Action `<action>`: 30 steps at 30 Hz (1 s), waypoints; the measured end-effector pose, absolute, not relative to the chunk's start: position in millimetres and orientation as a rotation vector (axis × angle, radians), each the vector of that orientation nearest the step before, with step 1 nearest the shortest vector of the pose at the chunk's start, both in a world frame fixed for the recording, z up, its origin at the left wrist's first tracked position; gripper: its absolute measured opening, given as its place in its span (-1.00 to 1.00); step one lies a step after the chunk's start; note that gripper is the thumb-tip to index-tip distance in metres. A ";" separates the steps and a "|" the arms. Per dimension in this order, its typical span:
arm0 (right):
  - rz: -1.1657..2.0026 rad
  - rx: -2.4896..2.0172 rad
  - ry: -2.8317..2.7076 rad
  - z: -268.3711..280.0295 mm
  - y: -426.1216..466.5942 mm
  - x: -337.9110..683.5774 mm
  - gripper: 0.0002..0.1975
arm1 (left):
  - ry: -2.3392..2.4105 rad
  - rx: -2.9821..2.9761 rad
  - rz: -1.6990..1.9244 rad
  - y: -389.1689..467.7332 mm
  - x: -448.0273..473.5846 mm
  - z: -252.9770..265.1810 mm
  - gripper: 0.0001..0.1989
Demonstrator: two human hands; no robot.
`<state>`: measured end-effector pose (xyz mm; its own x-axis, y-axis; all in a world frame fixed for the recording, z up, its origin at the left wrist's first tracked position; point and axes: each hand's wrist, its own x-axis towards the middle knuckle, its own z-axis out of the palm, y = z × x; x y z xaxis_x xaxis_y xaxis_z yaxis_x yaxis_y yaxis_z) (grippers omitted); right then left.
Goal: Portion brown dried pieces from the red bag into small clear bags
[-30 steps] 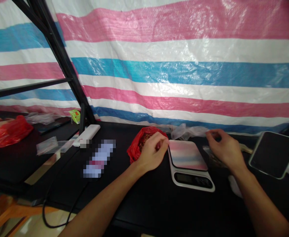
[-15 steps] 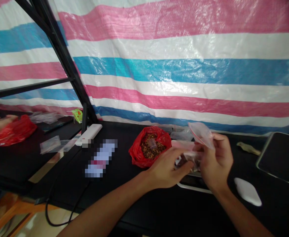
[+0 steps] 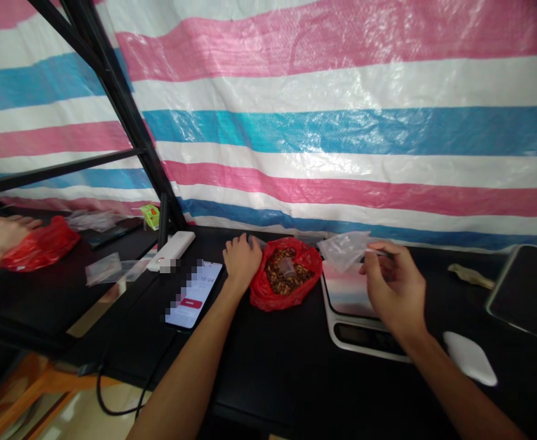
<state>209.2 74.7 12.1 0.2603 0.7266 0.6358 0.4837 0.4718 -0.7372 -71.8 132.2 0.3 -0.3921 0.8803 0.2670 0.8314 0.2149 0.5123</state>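
My left hand (image 3: 242, 263) rests palm down at the back left of the red plastic bag (image 3: 312, 287), its fingers bent slightly apart. What lies under its fingertips is mostly hidden. The red bag is rolled open and full of brown, seed-like pieces (image 3: 275, 278), with a small clear cup (image 3: 287, 267) lying on them. Between thumb and fingers, my right hand (image 3: 397, 287) pinches the edge of a clear plastic bag (image 3: 344, 249). That bag hangs over the back of a white kitchen scale (image 3: 335, 330) with a shiny plate.
A lit phone (image 3: 192, 296) and white power strip (image 3: 172, 250) lie left. On the right are a white mouse-shaped object (image 3: 470, 357), dark tablet-like device (image 3: 528, 290) and small pale item (image 3: 470, 276). Beyond the black frame (image 3: 131, 131), another person's hands (image 3: 2, 235) touch a red bag (image 3: 43, 244).
My left hand has left the scale and moved left to the red bag's far side. The filled clear bag is gone from above the scale. My right hand still holds a clear bag, now lower.
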 end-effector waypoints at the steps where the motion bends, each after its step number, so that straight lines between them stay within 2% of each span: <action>1: 0.198 -1.181 -1.437 12.0 72.6 207.6 -0.76 | 2.400 1.686 0.970 132.3 -70.7 -0.2 -0.54; 3: 0.139 -1.194 -1.514 12.4 69.9 204.9 -0.78 | 2.302 1.757 1.163 130.8 -67.1 3.5 -0.57; 6: 0.131 -1.179 -1.582 13.1 68.3 202.0 -0.80 | 1.701 2.053 1.474 121.5 -55.9 16.9 -0.71; 8: 0.150 -1.169 -1.618 13.5 67.7 201.0 -0.80 | 1.226 2.169 1.473 109.8 -43.7 25.6 -0.75; 10: 0.134 -1.165 -1.643 14.3 67.0 200.4 -0.82 | 0.969 2.188 1.404 96.3 -29.6 30.4 -0.73; 11: 0.115 -1.160 -1.651 15.0 66.6 200.2 -0.83 | 0.917 2.177 1.377 90.2 -22.9 31.1 -0.69; 14: 0.084 -1.121 -1.679 17.8 65.7 199.4 -0.86 | 0.959 2.134 1.268 78.7 -8.1 27.0 -0.35; 15: 0.083 -1.111 -1.686 18.6 65.5 199.3 -0.87 | 0.971 2.125 1.219 77.7 -5.4 24.3 -0.30; 20: 0.016 -1.161 -1.696 18.5 66.5 200.9 -0.83 | 0.897 1.874 1.096 84.4 -0.6 11.2 -0.35; 26: 0.083 -1.390 -1.702 10.2 69.2 202.8 -0.73 | 0.812 1.552 1.393 90.2 6.5 9.9 -0.40; 30: 0.166 -1.359 -1.923 6.0 66.3 199.8 -0.74 | 0.729 1.278 1.514 91.1 11.5 11.4 -0.20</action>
